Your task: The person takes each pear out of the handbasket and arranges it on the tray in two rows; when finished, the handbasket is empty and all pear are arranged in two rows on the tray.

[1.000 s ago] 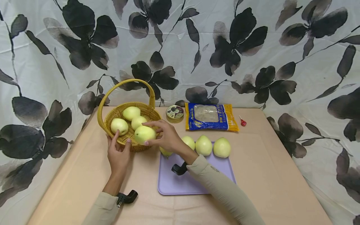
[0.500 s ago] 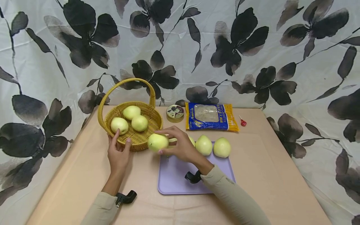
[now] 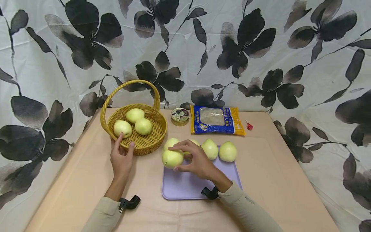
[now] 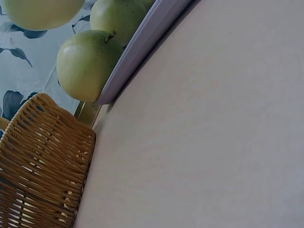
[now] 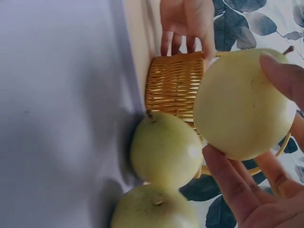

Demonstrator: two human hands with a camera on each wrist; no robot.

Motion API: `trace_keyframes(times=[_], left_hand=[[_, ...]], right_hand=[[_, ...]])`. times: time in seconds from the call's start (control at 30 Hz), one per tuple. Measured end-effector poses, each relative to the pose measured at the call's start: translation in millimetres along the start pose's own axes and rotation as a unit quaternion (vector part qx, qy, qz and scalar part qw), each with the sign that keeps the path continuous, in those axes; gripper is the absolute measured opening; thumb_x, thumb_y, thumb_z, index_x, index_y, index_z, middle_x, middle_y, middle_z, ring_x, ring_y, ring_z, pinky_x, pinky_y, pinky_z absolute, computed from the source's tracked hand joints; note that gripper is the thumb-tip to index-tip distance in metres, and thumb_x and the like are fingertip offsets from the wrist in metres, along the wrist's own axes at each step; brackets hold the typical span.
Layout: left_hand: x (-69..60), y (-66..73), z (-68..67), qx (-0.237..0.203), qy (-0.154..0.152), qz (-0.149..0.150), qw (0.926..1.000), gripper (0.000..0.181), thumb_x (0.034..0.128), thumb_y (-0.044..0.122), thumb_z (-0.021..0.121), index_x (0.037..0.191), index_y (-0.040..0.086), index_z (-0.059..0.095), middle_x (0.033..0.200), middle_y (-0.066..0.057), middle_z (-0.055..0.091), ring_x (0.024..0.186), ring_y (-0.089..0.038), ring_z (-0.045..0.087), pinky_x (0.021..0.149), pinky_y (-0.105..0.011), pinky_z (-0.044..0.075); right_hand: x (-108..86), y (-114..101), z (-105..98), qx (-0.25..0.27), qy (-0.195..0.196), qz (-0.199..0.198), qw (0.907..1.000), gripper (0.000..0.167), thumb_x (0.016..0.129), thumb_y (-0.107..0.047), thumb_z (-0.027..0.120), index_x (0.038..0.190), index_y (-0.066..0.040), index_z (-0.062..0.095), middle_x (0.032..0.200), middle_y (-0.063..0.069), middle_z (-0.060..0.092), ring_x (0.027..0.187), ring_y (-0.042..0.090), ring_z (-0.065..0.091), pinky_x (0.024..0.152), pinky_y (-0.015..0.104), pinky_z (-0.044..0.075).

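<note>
A yellow-green pear is held between the thumb and fingers of my right hand, above the left part of the purple tray. In the right wrist view the held pear is off the tray. Along the tray's back edge sit several more pears, some partly hidden by my right hand. My left hand grips the near left rim of the yellow wicker basket, fingertips at its wall. Three pears, one of them this round pear, lie inside the basket.
Behind the tray lie a round tin, a blue and yellow food packet and a small red lollipop. The basket's tall handle arches upward. A flowered cloth hangs at the table's far edge.
The right hand has carried the pear from over the basket, right and towards the person, to above the tray. The left hand has stayed on the basket.
</note>
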State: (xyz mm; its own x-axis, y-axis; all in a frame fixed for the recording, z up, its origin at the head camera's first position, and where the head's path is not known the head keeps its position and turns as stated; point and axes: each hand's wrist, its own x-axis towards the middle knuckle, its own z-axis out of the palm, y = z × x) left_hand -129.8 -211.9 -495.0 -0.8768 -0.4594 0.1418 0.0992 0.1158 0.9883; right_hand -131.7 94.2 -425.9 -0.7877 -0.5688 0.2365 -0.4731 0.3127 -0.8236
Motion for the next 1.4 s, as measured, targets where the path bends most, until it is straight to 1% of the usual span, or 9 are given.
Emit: trace_keyframes(times=[0.27, 0.47, 0.73, 0.8, 0.9, 1.03, 1.17, 1.27, 1.4], left_hand=[[1.3, -2.0, -0.4, -0.006, -0.003, -0.002, 1.0000, 0.066, 0.1057, 0.016, 0.065, 0.166, 0.024, 0.039, 0.179, 0.006, -0.009, 0.165, -0.021, 0.019, 0.129, -0.042, 0.032], [2.5, -3.7, -0.5, -0.010, 0.000, 0.000, 0.9999, 0.066, 0.1052, 0.016, 0.065, 0.166, 0.023, 0.040, 0.179, 0.006, -0.008, 0.165, -0.021, 0.019, 0.130, -0.044, 0.031], [2.6, -3.7, 0.2, -0.012, 0.001, -0.001, 0.9999, 0.066, 0.1051, 0.013, 0.064, 0.166, 0.019, 0.040, 0.179, 0.003, -0.008, 0.165, -0.023, 0.019, 0.131, -0.046, 0.030], [2.5, -3.5, 0.2, -0.013, 0.001, 0.000, 0.9999, 0.066, 0.1051, 0.012, 0.064, 0.166, 0.019, 0.040, 0.179, 0.003, -0.008, 0.165, -0.023, 0.019, 0.130, -0.046, 0.030], [2.4, -3.7, 0.0, -0.015, 0.000, 0.002, 0.9999, 0.066, 0.1051, 0.012, 0.064, 0.166, 0.019, 0.040, 0.179, 0.003, -0.009, 0.165, -0.023, 0.020, 0.130, -0.047, 0.030], [2.5, -4.1, -0.6, -0.016, -0.002, 0.002, 0.9999, 0.065, 0.1052, 0.013, 0.065, 0.165, 0.021, 0.040, 0.179, 0.005, -0.009, 0.165, -0.022, 0.020, 0.130, -0.046, 0.030], [1.4, -2.4, -0.6, -0.012, -0.001, 0.002, 0.9999, 0.065, 0.1052, 0.014, 0.065, 0.165, 0.021, 0.041, 0.179, 0.006, -0.008, 0.165, -0.021, 0.020, 0.130, -0.044, 0.031], [0.7, -1.1, -0.2, -0.014, 0.000, 0.003, 0.9999, 0.064, 0.1050, 0.013, 0.066, 0.164, 0.020, 0.042, 0.179, 0.005, -0.008, 0.165, -0.022, 0.019, 0.130, -0.045, 0.031], [0.8, -1.1, -0.1, -0.020, 0.000, 0.007, 0.9998, 0.064, 0.1048, 0.011, 0.065, 0.164, 0.018, 0.042, 0.179, 0.004, -0.008, 0.165, -0.022, 0.018, 0.131, -0.048, 0.029]], right_hand=[[-19.1, 9.2, 2.9, -0.038, -0.036, -0.016, 0.9985, 0.069, 0.077, -0.014, 0.096, 0.140, -0.027, 0.071, 0.142, 0.001, 0.064, 0.136, 0.021, 0.059, 0.101, 0.032, 0.061], [-27.2, 17.8, 6.9, -0.058, -0.060, -0.027, 0.9961, 0.068, 0.075, -0.013, 0.097, 0.138, -0.025, 0.073, 0.142, 0.001, 0.066, 0.133, 0.019, 0.062, 0.098, 0.030, 0.060], [-34.3, 32.0, 13.2, -0.111, -0.061, -0.070, 0.9895, 0.071, 0.071, -0.016, 0.099, 0.136, -0.023, 0.073, 0.145, 0.000, 0.067, 0.140, 0.021, 0.060, 0.121, 0.044, 0.047], [-34.9, 32.7, 13.7, -0.106, -0.054, -0.067, 0.9906, 0.071, 0.071, -0.017, 0.099, 0.137, -0.024, 0.073, 0.145, 0.000, 0.067, 0.141, 0.022, 0.059, 0.122, 0.044, 0.046], [-36.0, 33.9, 15.4, -0.057, -0.043, -0.045, 0.9964, 0.065, 0.075, -0.017, 0.097, 0.135, -0.022, 0.073, 0.144, 0.000, 0.068, 0.139, 0.022, 0.061, 0.118, 0.040, 0.050], [-36.3, 35.1, 20.5, 0.009, -0.011, -0.005, 0.9999, 0.055, 0.081, -0.018, 0.093, 0.132, -0.019, 0.074, 0.136, -0.001, 0.071, 0.130, 0.023, 0.067, 0.104, 0.033, 0.060], [-35.2, 33.6, 25.3, 0.022, 0.016, 0.017, 0.9995, 0.053, 0.080, -0.016, 0.093, 0.130, -0.019, 0.075, 0.130, 0.000, 0.073, 0.124, 0.025, 0.069, 0.097, 0.033, 0.063], [-34.2, 31.3, 26.1, 0.024, 0.011, 0.013, 0.9996, 0.053, 0.078, -0.011, 0.094, 0.127, -0.018, 0.077, 0.132, 0.001, 0.073, 0.126, 0.025, 0.068, 0.098, 0.033, 0.063], [-33.1, 29.6, 26.4, -0.007, -0.003, -0.030, 0.9995, 0.053, 0.075, -0.005, 0.094, 0.125, -0.017, 0.078, 0.139, 0.002, 0.071, 0.132, 0.024, 0.066, 0.104, 0.034, 0.060]])
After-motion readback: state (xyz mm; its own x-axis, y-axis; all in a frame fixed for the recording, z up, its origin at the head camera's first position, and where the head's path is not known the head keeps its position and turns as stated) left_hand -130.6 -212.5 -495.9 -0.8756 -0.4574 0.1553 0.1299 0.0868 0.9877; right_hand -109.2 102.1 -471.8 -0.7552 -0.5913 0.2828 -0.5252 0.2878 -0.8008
